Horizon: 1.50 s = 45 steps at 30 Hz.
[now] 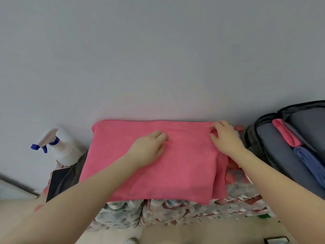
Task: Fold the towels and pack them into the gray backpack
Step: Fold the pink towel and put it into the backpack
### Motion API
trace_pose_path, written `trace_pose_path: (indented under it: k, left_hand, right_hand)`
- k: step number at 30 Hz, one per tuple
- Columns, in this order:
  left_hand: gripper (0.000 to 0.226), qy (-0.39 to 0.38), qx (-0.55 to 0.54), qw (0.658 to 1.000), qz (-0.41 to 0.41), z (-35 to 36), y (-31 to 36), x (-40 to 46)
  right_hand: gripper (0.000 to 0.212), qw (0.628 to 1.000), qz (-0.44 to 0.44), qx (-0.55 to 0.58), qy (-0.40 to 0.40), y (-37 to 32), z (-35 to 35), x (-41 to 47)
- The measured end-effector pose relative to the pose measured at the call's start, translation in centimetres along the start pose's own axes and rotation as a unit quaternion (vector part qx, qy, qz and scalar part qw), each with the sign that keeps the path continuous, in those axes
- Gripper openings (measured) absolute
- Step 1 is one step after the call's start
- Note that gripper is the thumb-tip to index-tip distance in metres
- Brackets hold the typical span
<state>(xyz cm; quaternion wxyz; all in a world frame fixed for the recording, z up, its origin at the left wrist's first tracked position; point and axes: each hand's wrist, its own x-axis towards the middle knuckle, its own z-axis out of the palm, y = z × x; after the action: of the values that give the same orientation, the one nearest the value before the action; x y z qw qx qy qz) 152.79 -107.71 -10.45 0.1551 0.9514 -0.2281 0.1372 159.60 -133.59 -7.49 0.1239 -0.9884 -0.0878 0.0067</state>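
A pink towel lies spread flat on a patterned surface against the wall. My left hand rests palm down on its middle, the fingertips bent onto the cloth. At the towel's far right corner my right hand pinches the edge, thumb and fingers curled around a fold. To the right the gray backpack lies open. Inside it sit a folded pink towel and a folded blue towel.
A white spray bottle with a blue trigger stands at the left by the wall. A dark flat item lies below it. The flowered cloth covers the surface's front edge. Red bits show beside the towel's right side.
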Motion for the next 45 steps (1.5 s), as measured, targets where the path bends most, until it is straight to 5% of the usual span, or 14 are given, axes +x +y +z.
trace_pose_path:
  k: [4,9,14,18,24,28,30,34,36,40,45]
  left_hand:
    - [0.058,-0.113,-0.082,0.99,0.021,2.2,7.7,2.8]
    - [0.03,-0.157,-0.087,0.982,-0.056,5.6,14.5,5.1]
    - [0.05,-0.141,-0.007,0.967,-0.212,7.7,19.2,5.8]
    - [0.025,-0.061,-0.089,0.949,-0.297,7.6,20.4,6.2]
    - [0.029,0.077,-0.341,0.852,-0.391,4.2,21.6,7.7]
    - [0.016,0.051,-0.543,0.745,-0.384,2.7,23.5,8.7]
    - [0.013,-0.013,-0.536,0.762,-0.363,3.2,24.6,9.0]
    - [0.017,-0.178,-0.388,0.855,-0.295,5.6,26.1,9.0]
    - [0.032,-0.228,-0.366,0.859,-0.276,5.7,26.0,8.5]
    - [0.031,-0.143,-0.376,0.863,-0.304,3.1,23.4,7.0]
    - [0.02,0.02,-0.34,0.849,-0.403,0.0,16.8,2.2]
  right_hand:
    - [0.039,0.992,-0.087,0.01,-0.094,3.6,-1.9,1.6]
    - [0.063,0.952,-0.214,-0.125,-0.181,5.6,-2.2,2.7]
    - [0.027,0.937,-0.263,-0.177,-0.148,5.3,-2.0,4.3]
    - [0.013,0.936,-0.289,-0.156,-0.128,5.5,-3.4,5.0]
    - [0.016,0.935,-0.32,-0.151,-0.003,7.7,-7.5,6.3]
    - [0.021,0.922,-0.345,-0.176,-0.003,9.3,-9.6,6.6]
    - [0.019,0.907,-0.355,-0.229,-0.003,9.9,-10.1,6.1]
    - [0.026,0.896,-0.317,-0.31,-0.009,10.6,-9.1,4.9]
    - [0.027,0.9,-0.31,-0.308,-0.019,9.8,-8.3,4.2]
    - [0.031,0.916,-0.355,-0.181,-0.048,5.3,-7.8,2.5]
    - [0.032,0.877,-0.468,-0.091,-0.062,-2.7,-5.4,0.4]
